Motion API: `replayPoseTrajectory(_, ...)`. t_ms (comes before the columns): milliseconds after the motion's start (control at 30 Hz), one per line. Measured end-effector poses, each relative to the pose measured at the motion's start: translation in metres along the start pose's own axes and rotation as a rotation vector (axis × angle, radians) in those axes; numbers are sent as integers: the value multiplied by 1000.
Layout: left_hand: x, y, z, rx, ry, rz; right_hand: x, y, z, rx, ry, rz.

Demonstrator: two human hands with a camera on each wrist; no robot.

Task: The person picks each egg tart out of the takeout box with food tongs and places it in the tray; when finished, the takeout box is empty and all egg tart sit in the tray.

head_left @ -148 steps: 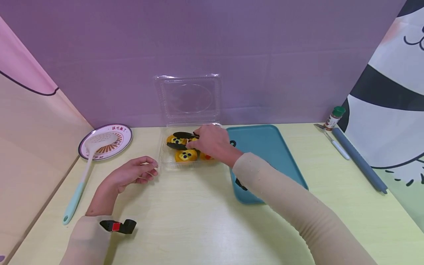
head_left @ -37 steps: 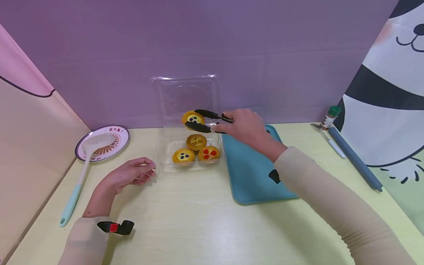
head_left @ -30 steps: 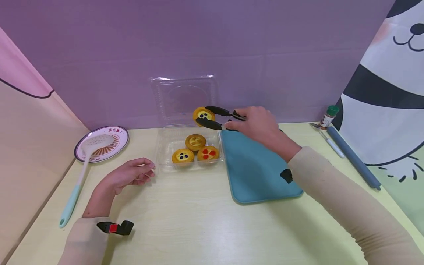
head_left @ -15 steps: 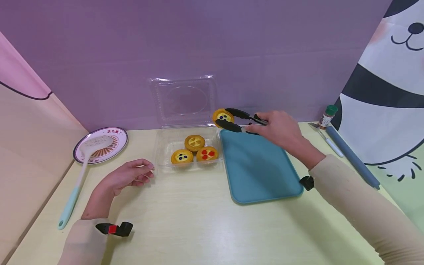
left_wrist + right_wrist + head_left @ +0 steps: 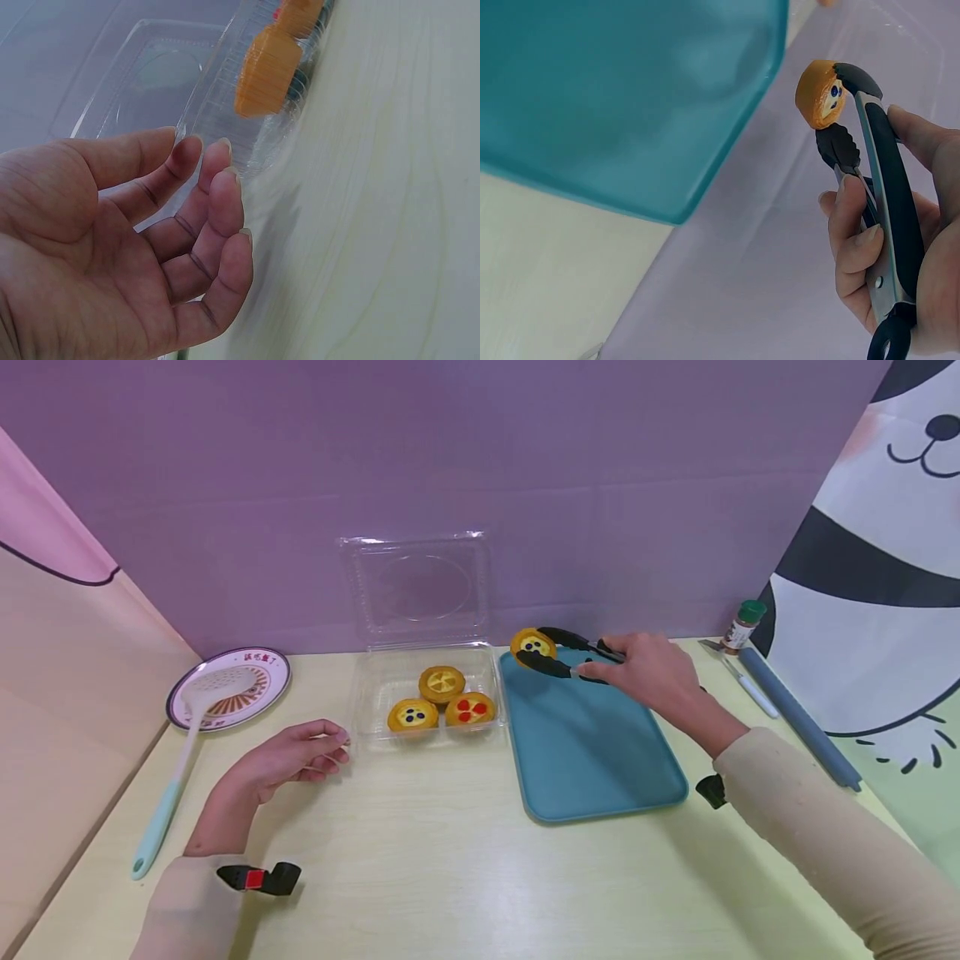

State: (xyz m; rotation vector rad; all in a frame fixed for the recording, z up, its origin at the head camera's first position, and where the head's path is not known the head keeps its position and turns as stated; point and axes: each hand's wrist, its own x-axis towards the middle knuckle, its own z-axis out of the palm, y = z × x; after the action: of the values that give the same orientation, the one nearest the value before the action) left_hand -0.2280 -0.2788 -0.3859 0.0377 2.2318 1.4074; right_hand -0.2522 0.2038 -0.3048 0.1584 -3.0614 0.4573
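Right hand (image 5: 652, 670): fingers and thumb clamped round the tongs (image 5: 546, 665); their black tips pinch 1 tart (image 5: 532, 645), pale filling, blue dots. Tart is tilted, held up at the far left corner of the tray (image 5: 600, 752). Right wrist view shows it apart from the tray; exact height, cannot tell.

Left hand (image 5: 296, 756): thumb and index tip together on the rim of the clear box (image 5: 369, 697), near left corner; remaining fingers bent loosely below. Box sits just left of the tray, lid (image 5: 423, 589) raised against the purple wall (image 5: 420, 452).

In the box, 3 more: cross-marked tart (image 5: 442, 683) behind, blue-dotted tart (image 5: 412, 714) front left, red-topped tart (image 5: 470, 708) front right.

Far left of bench (image 5: 435, 860): plate (image 5: 281, 680) with a patterned face; skimmer (image 5: 216, 687) laid with its slotted head on it, pale green handle pointing towards the person.

Far right: bottle (image 5: 742, 628), green cap, standing near the wall; knife (image 5: 757, 693), white handle, its blade by the bottle's foot; blue-grey rod (image 5: 798, 718) lying just beside the knife.
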Motion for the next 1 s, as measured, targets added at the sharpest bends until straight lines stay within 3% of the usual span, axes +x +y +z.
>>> replayPoseTrajectory(1000, -1, 1, 0, 3, 0, 2, 11, 6, 25, -58, -57, 19)
